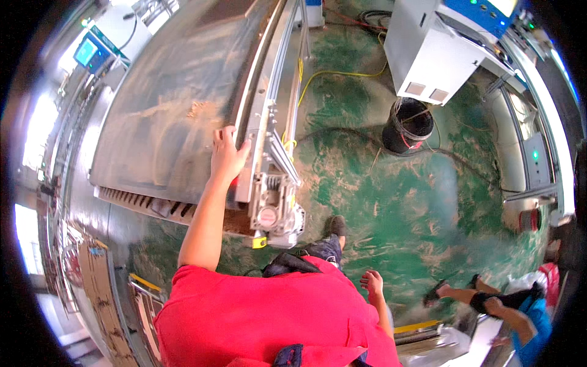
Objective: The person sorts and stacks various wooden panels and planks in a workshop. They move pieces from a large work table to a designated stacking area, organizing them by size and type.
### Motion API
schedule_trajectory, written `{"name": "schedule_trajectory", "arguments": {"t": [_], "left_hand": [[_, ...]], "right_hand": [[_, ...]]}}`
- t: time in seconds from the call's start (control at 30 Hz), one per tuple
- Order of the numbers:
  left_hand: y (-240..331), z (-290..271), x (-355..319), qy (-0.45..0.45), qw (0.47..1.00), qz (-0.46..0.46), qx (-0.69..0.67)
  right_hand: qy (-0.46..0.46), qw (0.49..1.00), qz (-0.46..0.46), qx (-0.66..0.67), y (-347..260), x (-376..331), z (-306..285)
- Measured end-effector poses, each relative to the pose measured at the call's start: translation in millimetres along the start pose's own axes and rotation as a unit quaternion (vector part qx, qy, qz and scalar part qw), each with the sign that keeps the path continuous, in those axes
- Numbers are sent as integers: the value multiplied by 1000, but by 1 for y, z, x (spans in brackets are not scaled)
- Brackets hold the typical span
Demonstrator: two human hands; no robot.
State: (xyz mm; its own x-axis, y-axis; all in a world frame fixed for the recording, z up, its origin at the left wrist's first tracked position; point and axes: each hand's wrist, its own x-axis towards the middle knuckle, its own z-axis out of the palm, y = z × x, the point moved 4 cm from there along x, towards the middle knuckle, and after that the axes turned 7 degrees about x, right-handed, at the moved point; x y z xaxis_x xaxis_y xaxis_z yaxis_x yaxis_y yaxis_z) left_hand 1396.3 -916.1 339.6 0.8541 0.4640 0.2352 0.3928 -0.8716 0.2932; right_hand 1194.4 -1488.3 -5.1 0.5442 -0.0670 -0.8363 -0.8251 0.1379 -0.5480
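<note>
My left hand (227, 158) reaches forward and lies on the right edge of a wide grey conveyor bed (159, 134). Its thumb is spread from the fingers and points toward the metal side rail (260, 110); nothing is held in it. Close by, a patch of brown dust (202, 111) sits on the belt. Below and right of this hand, a motor unit (275, 211) is mounted at the rail's near end. My right hand (372, 282) hangs low beside my body, over the green floor, with fingers loosely apart and nothing in them.
A black bucket (408, 125) stands before a white control cabinet (434, 58). A yellow hose (342, 73) and dark cables cross the dusty green floor (379, 202). At the lower right is another person in blue (533, 330). Cardboard stacks (101, 293) stand at the left.
</note>
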Motion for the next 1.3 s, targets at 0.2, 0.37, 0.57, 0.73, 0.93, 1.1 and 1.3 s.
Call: {"name": "schedule_trajectory", "arguments": {"t": [0.2, 0.37, 0.57, 0.73, 0.93, 1.1, 1.3], "left_hand": [[93, 24, 44, -33, 989, 112, -88], [120, 49, 73, -134, 983, 114, -55], [139, 93, 104, -231, 964, -45, -123], [169, 188, 105, -406, 894, -167, -91], [265, 249, 221, -442, 843, -106, -287], [280, 270, 377, -361, 914, -103, -151], [257, 375, 558, -472, 871, -20, -133]], "right_hand": [[16, 990, 53, -127, -123, 60, -88], [138, 988, 42, -55, -240, 137, -112], [-118, 843, -156, -502, -358, 293, -55], [-163, 637, -306, -689, -486, 421, 14], [-146, 916, -7, -373, -669, 474, 130], [-230, 946, 1, -230, -796, 526, 242], [-199, 960, -73, -183, -909, 614, 314]]}}
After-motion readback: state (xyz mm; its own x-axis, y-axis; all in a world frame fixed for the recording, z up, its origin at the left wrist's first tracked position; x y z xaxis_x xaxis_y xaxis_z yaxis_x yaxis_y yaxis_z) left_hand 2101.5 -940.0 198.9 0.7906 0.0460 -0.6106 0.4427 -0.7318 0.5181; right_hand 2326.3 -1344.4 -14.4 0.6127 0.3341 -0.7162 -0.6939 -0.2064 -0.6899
